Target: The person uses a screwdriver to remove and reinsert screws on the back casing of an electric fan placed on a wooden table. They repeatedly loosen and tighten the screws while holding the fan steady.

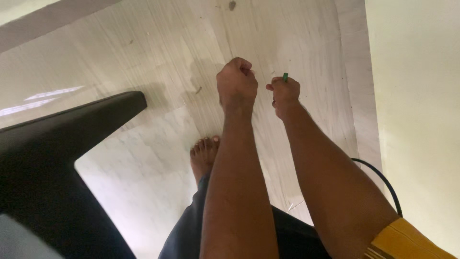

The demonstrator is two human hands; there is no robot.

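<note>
The person stands looking down over a pale, marble-patterned tiled floor (158, 57), both bare forearms stretched out ahead. The left hand (236, 84) is curled into a closed fist with its back facing up; whether anything lies inside it cannot be told. Just to its right, close but apart, the right hand (285, 93) is also closed, gripping a small green object (285, 76) whose tip pokes out above the knuckles; its shape is too small to make out. Below the hands, nearer the person, a bare foot (204, 154) rests on the floor. A dark, angular furniture edge (57, 158) fills the near left. On the right, a thin black cable (383, 180) curves along the foot of a cream wall (421, 96). A mustard-yellow sleeve (402, 240) covers the right upper arm.
</note>
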